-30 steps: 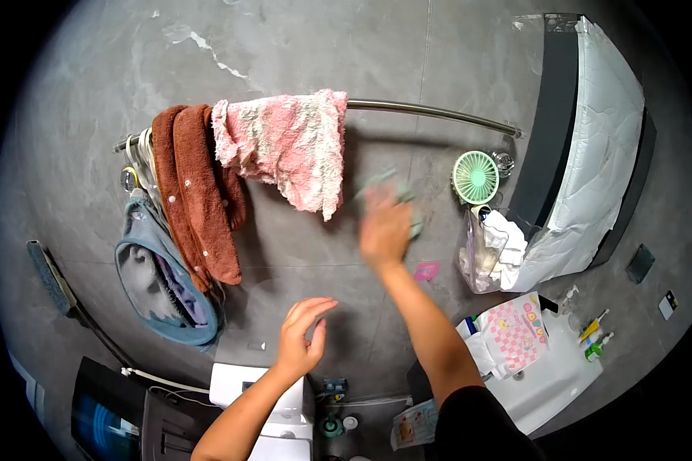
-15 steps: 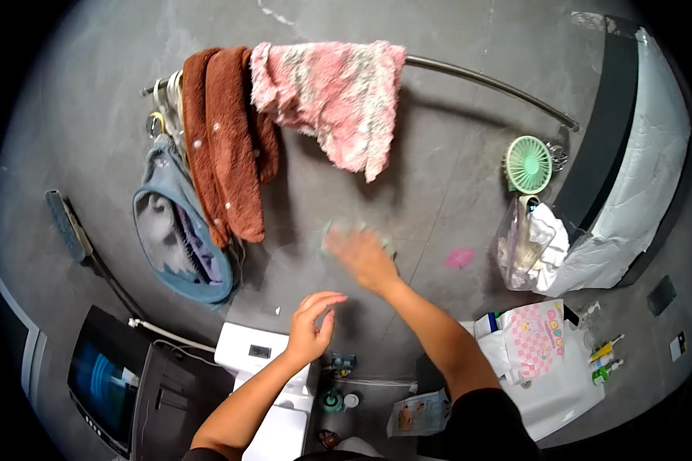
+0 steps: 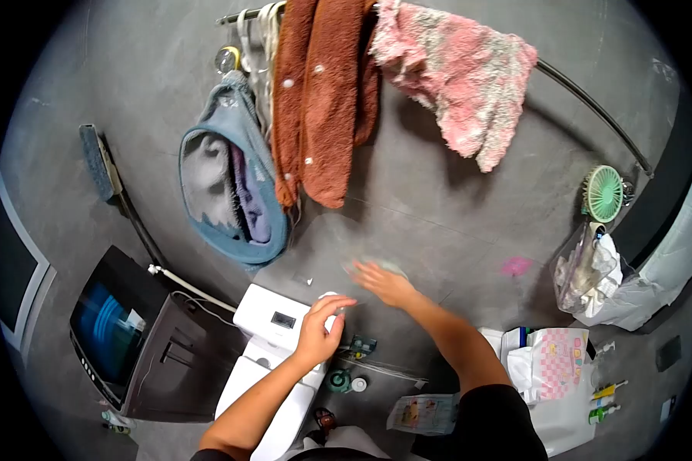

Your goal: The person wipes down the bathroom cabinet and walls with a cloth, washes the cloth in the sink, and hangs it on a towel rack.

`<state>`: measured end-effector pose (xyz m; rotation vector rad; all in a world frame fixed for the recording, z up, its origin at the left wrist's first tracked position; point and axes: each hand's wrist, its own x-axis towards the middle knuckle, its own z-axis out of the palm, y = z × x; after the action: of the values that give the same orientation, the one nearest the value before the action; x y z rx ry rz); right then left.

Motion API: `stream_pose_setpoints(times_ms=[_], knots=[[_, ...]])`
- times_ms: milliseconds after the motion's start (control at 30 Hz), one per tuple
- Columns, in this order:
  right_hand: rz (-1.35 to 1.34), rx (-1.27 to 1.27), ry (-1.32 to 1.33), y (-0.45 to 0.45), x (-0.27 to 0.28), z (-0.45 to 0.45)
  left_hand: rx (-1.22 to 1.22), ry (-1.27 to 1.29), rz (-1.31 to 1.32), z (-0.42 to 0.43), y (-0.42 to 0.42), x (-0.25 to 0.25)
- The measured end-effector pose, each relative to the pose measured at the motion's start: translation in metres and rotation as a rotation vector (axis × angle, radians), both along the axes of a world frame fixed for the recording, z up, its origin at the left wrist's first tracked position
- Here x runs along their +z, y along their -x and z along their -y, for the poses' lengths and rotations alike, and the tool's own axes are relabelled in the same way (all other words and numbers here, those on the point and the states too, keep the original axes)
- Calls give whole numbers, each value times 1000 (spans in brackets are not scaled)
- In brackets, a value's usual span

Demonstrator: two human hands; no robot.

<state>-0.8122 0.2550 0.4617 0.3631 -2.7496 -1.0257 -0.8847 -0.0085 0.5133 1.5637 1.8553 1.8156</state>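
Against the grey tiled wall [image 3: 454, 238], my right hand [image 3: 386, 284] lies nearly flat. It presses on a thin pale green cloth [image 3: 396, 268] that is blurred and mostly hidden behind the fingers. My left hand [image 3: 319, 336] hovers above the right end of the white toilet tank [image 3: 257, 309]. Its fingers are curved, the thumb stands apart, and nothing shows in it. A pink patch [image 3: 517, 266] is on the wall to the right of my right hand.
A metal rail [image 3: 592, 107] carries a brown fleece [image 3: 327, 100], a pink-and-white fluffy cloth [image 3: 461, 77] and a blue bag [image 3: 231, 192]. A green fan [image 3: 603, 194] is at right, above a washbasin [image 3: 561, 422]. A dark-doored appliance [image 3: 115, 338] and a brush [image 3: 104, 165] are at left.
The view has tilted down and turned, so the hanging things sit higher and further right. My right hand and the cloth have slid down the wall. My left hand keeps its curved shape.
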Motion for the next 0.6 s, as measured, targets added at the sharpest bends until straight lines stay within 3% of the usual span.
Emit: stream_pose_setpoints(times_ms=[33, 133, 267, 367, 467, 533, 600], knots=[[164, 6, -60, -15, -21, -10, 4, 6, -12, 6, 1, -5], [126, -27, -27, -36, -6, -15, 31, 64, 15, 32, 7, -19], [-335, -79, 257, 7, 94, 12, 64, 89, 65, 42, 8, -24], [-374, -98, 250, 71, 61, 25, 16, 100, 90, 38, 4, -34], [-67, 13, -83, 95, -20, 37, -4, 137, 129, 39, 0, -51], [-34, 80, -218, 79, -80, 22, 25, 154, 144, 46, 0, -66], [196, 84, -205, 38, -112, 5, 27, 193, 193, 58, -3, -77]])
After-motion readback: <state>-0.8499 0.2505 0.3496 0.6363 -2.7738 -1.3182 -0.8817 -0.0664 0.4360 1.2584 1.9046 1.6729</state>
